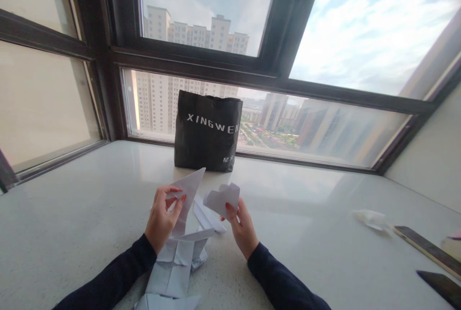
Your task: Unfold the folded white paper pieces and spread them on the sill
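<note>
Between thumb and fingers, my left hand point(163, 214) pinches a folded white sheet of paper point(190, 194) that rises to a sharp point. My right hand point(242, 228) is closed on a smaller white piece of paper point(221, 199) with an uneven upper edge. The two pieces are apart, both held above the counter. Below and between my hands lie several more folded papers point(175, 271), creased and overlapping. A narrow folded strip of paper point(209, 216) lies behind them, partly covered by what I hold.
A black bag point(207, 132) with white lettering stands upright against the window at the back of the white counter point(306, 233). To the right are a crumpled white item point(372, 220), a long dark flat object point(428, 247) and a dark object point(441, 286) at the edge.
</note>
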`<action>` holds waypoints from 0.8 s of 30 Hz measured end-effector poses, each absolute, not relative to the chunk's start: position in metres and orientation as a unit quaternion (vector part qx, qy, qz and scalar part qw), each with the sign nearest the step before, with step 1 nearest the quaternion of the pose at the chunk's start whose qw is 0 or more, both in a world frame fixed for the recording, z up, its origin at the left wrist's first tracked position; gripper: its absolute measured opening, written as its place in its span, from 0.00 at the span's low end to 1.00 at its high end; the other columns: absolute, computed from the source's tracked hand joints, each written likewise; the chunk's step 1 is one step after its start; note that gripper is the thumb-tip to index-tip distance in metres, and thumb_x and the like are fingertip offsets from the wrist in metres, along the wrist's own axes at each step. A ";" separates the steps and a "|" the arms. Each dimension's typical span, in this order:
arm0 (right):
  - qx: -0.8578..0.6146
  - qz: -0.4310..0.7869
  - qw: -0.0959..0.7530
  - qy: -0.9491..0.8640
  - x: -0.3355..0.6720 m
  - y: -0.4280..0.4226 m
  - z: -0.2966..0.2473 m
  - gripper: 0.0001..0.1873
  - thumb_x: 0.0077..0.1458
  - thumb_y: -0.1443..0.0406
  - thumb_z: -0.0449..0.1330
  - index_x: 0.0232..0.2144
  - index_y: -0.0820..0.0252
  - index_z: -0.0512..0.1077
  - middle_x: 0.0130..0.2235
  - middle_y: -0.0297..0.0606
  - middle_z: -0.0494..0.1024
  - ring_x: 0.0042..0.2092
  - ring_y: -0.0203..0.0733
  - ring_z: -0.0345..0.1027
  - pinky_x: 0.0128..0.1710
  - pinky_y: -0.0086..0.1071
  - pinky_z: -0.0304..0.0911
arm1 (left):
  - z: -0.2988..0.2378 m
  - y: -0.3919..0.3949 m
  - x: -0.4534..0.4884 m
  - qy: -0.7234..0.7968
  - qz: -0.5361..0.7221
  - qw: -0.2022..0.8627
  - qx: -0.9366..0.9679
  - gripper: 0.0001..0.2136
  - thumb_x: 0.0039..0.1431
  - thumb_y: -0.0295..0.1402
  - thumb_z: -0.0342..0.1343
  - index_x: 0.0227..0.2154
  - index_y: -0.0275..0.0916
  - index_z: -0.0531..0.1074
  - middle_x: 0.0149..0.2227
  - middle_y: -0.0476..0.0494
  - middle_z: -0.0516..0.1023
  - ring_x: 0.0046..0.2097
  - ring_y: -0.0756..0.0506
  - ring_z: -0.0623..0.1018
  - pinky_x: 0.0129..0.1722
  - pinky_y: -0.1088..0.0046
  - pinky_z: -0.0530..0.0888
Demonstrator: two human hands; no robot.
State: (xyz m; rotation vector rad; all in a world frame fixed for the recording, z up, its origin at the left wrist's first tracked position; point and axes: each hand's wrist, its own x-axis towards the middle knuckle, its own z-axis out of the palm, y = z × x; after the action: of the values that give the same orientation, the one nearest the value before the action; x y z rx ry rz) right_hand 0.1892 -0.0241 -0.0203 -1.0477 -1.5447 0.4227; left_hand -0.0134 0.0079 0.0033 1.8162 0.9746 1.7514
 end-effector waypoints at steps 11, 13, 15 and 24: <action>-0.410 -0.092 0.456 -0.785 0.188 -0.041 0.003 0.05 0.56 0.68 0.51 0.30 0.57 0.66 0.45 0.41 0.69 0.51 0.47 0.56 0.50 0.44 0.49 | -0.003 -0.006 -0.004 0.236 0.475 0.231 0.816 0.13 0.55 0.27 0.43 0.43 0.39 0.63 0.43 0.40 0.68 0.46 0.41 0.69 0.43 0.63 0.70; -0.417 -0.051 0.441 -0.793 0.187 -0.039 0.003 0.05 0.56 0.68 0.51 0.29 0.57 0.66 0.39 0.38 0.72 0.46 0.44 0.61 0.52 0.44 0.45 | -0.005 -0.008 -0.004 0.236 0.473 0.239 0.815 0.16 0.55 0.26 0.43 0.47 0.39 0.60 0.45 0.39 0.68 0.46 0.41 0.69 0.46 0.60 0.68; -0.446 0.028 0.475 -0.758 0.188 -0.034 -0.001 0.06 0.55 0.66 0.52 0.26 0.56 0.65 0.28 0.32 0.71 0.35 0.39 0.64 0.52 0.42 0.46 | -0.007 -0.009 -0.003 0.249 0.490 0.275 0.789 0.20 0.57 0.26 0.43 0.53 0.40 0.53 0.49 0.37 0.66 0.46 0.41 0.70 0.46 0.60 0.68; -0.498 0.170 0.642 -0.557 0.194 -0.021 -0.011 0.15 0.57 0.53 0.45 0.28 0.57 0.57 0.23 0.29 0.61 0.24 0.35 0.56 0.22 0.27 0.56 | -0.016 -0.002 -0.003 0.330 0.378 0.292 0.814 0.13 0.56 0.31 0.45 0.44 0.37 0.65 0.44 0.35 0.72 0.45 0.39 0.71 0.47 0.59 0.66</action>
State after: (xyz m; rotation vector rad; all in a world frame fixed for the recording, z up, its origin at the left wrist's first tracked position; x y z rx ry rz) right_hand 0.1939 -0.0206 -0.0114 -1.1344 -1.2700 0.3867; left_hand -0.0032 -0.0023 -0.0155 2.1694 0.8784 1.0082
